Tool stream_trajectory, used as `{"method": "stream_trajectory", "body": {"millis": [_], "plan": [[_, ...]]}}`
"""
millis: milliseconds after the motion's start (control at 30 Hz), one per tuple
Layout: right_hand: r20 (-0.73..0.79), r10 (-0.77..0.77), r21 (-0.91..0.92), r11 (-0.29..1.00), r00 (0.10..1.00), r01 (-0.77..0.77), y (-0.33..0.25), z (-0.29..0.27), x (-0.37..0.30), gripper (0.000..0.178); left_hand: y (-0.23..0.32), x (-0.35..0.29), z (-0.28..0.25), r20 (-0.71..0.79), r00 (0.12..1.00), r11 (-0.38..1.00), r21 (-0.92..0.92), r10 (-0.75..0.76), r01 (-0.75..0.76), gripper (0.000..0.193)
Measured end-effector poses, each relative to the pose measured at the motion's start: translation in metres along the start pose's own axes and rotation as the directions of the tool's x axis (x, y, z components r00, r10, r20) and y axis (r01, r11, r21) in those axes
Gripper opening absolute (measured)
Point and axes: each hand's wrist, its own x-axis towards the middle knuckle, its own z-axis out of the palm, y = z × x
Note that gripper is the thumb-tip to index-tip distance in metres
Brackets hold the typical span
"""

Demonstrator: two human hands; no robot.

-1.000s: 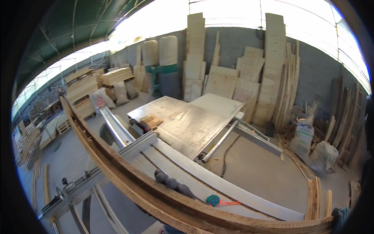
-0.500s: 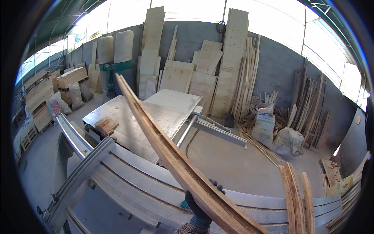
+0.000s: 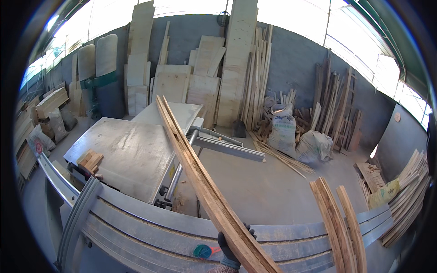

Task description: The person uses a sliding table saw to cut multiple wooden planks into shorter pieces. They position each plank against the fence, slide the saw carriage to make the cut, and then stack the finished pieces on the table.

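Note:
A long brown wooden strip (image 3: pixel 200 179) with a groove along its length slants from the bottom edge up to the middle of the view. My left hand (image 3: pixel 231 248), in a dark glove, is closed around it from beneath, with fingertips showing along the strip's right side. The strip's far end is raised over the metal worktop (image 3: pixel 125 150); its near end runs out of view. Below it lies a slotted metal table (image 3: pixel 154 225). A small teal and red object (image 3: pixel 202 251) rests there, just left of my glove. My right hand is out of view.
More wooden strips (image 3: pixel 334 223) lie across the slotted table at the right. A rail (image 3: pixel 230 146) extends from the worktop, which bears small wood blocks (image 3: pixel 90 160). Filled sacks (image 3: pixel 283 132), leaning boards (image 3: pixel 236 68) and stacked strips (image 3: pixel 409 195) stand farther off.
The view has turned right, so the surroundings shift left. The strip's far end has swung rightward relative to the worktop, still held in my left hand. The teal and red object shows more fully.

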Motion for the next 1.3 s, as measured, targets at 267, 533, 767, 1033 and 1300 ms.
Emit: {"method": "stream_trajectory", "body": {"millis": [267, 533, 767, 1033, 1300], "plan": [[0.061, -0.088, 0.069, 0.994, 0.994, 0.083, -0.060, 0.037, 0.077, 0.072, 0.069, 0.078, -0.024, -0.034, 0.998, 0.987, 0.150, 0.056, -0.050, 0.092], [0.059, -0.172, 0.059, 0.984, 0.983, 0.169, -0.133, 0.055, 0.187, 0.079, -0.023, -0.031, -0.015, -0.544, 0.807, 0.907, 0.183, -0.229, 0.380, 0.095], [-0.053, -0.458, -0.026, 0.889, 0.888, 0.457, -0.247, 0.083, 0.273, 0.073, -0.054, -0.051, -0.019, -0.304, 0.908, 0.937, 0.103, -0.289, 0.333, 0.089], [-0.017, -0.316, -0.035, 0.948, 0.949, 0.315, -0.270, 0.065, 0.280, 0.091, -0.132, -0.083, -0.031, -0.132, 0.915, 0.921, 0.028, -0.382, 0.388, 0.082], [0.469, -0.132, 0.252, 0.968, 0.873, 0.011, -0.080, -0.111, 0.152, 0.101, -0.077, -0.025, -0.009, -0.061, 0.973, 0.962, 0.149, -0.224, 0.231, 0.079]]}}
